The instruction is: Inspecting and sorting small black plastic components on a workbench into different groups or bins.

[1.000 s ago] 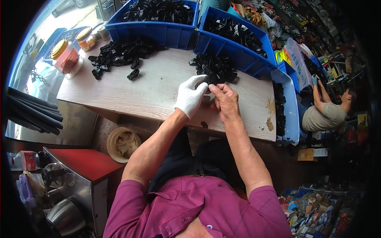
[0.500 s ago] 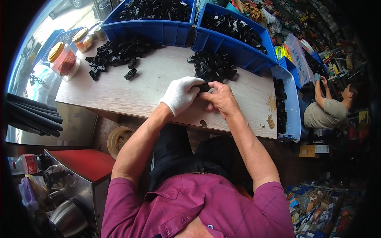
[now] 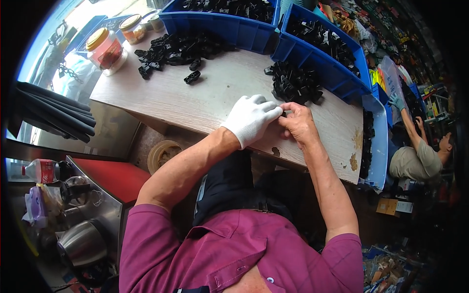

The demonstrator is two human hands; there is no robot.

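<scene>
My left hand [image 3: 251,119], in a white knit glove, is closed, its fingertips meeting those of my bare right hand [image 3: 300,127] over the near part of the table [image 3: 195,107]. Pinched between the two hands is a small black plastic part [image 3: 283,114], mostly hidden by fingers. Just beyond my right hand lies a heap of similar black parts [image 3: 294,82]. A second, wider heap of black parts [image 3: 181,49] spreads over the table's far left, with one loose black part [image 3: 192,77] in front of it.
Two blue bins [image 3: 220,28] [image 3: 317,63] full of black parts stand along the table's back. Lidded jars [image 3: 106,52] sit at the left corner. A pale blue tub [image 3: 380,146] adjoins the right edge. Further right, a co-worker [image 3: 417,158] reaches toward a bin. A red-topped cabinet [image 3: 110,173] stands lower left.
The view has shifted, so the table and bins sit further right and left respectively in frame. The black part is now more covered by my fingers. The co-worker's gloved hand has moved.
</scene>
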